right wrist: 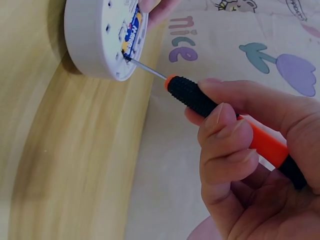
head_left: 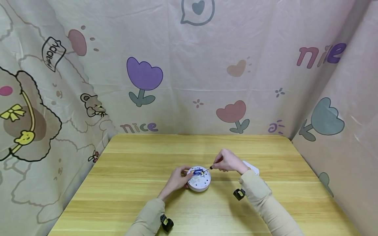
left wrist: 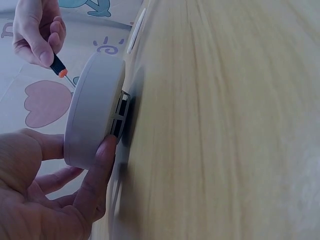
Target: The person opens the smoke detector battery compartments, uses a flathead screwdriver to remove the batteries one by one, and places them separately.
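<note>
The left hand [head_left: 178,178] grips the round white disc [head_left: 198,186] mid-table [head_left: 133,164]. To its right, the right hand [head_left: 228,160] pinches a screwdriver [right wrist: 192,97] (orange and black), tip at the right end of the disc's battery [right wrist: 132,32]. A white piece [head_left: 252,167] lies farther right.

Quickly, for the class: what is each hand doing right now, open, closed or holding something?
Left hand: holding the round white device.
Right hand: holding the orange-and-black screwdriver.
</note>
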Demonstrator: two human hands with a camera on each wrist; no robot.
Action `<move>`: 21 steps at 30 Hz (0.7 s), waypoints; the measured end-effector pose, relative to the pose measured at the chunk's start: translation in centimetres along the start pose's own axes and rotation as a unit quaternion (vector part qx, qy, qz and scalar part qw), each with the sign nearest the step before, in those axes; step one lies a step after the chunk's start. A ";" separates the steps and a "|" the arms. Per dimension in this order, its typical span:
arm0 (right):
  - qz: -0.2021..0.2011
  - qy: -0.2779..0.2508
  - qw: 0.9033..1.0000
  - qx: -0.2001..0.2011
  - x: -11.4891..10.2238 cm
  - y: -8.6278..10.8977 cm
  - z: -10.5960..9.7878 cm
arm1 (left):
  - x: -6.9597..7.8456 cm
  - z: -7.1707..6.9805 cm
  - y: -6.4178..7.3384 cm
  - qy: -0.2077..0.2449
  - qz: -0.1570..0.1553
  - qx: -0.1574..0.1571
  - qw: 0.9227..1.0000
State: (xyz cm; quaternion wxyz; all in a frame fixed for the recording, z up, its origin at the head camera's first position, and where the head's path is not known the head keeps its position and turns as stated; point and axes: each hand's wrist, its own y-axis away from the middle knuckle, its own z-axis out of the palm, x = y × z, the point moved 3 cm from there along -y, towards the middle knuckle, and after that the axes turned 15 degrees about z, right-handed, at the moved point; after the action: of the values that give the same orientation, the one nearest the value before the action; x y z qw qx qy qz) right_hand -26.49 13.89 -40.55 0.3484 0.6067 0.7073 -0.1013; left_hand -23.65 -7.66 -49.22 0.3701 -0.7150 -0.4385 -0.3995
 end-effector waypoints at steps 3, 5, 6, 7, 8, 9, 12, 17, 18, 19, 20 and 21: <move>0.001 -0.029 1.000 -0.012 0.7 -0.2 0.0 | -0.1 0.0 0.0 0.006 -0.001 -0.001 1.000; -0.005 -0.056 0.998 -0.020 1.3 -0.3 0.1 | -0.1 0.1 0.0 0.009 -0.002 -0.002 1.000; -0.008 -0.068 0.997 -0.024 1.5 -0.4 0.1 | -0.1 0.1 0.0 0.011 -0.002 -0.003 1.000; -0.011 -0.079 0.997 -0.026 1.8 -0.4 0.1 | -0.1 0.0 0.0 0.012 -0.003 -0.004 1.000; -0.011 -0.090 0.995 -0.029 2.1 -0.5 0.2 | 0.0 0.0 0.0 0.012 -0.003 -0.004 1.000; -0.011 -0.101 0.994 -0.031 2.5 -0.5 0.2 | 0.0 0.0 0.0 0.012 -0.004 -0.004 1.000; -0.001 -0.130 0.991 -0.037 3.4 -0.6 0.4 | 0.0 0.0 0.1 0.004 0.001 -0.005 1.000; 0.019 -0.172 0.984 -0.041 4.7 -0.8 0.8 | -0.1 0.0 0.1 0.002 0.013 -0.002 1.000; 0.021 -0.178 0.983 -0.040 4.9 -0.8 0.9 | -0.1 0.0 0.1 0.004 0.014 -0.002 1.000; 0.023 -0.184 0.982 -0.038 5.1 -0.9 1.0 | -0.1 0.0 0.1 0.007 0.013 -0.001 1.000; 0.023 -0.189 0.981 -0.038 5.2 -0.9 1.0 | -0.1 0.0 0.1 0.009 0.013 -0.001 1.000; 0.023 -0.194 0.980 -0.037 5.4 -0.9 1.1 | -0.1 0.0 0.1 0.010 0.013 -0.002 1.000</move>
State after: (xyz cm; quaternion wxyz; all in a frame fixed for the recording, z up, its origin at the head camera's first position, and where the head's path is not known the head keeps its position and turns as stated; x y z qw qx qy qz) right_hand -27.00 17.30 -44.91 0.5037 0.5785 0.6149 -0.1830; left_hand -23.56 -7.75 -49.32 0.3786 -0.7172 -0.4243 -0.4028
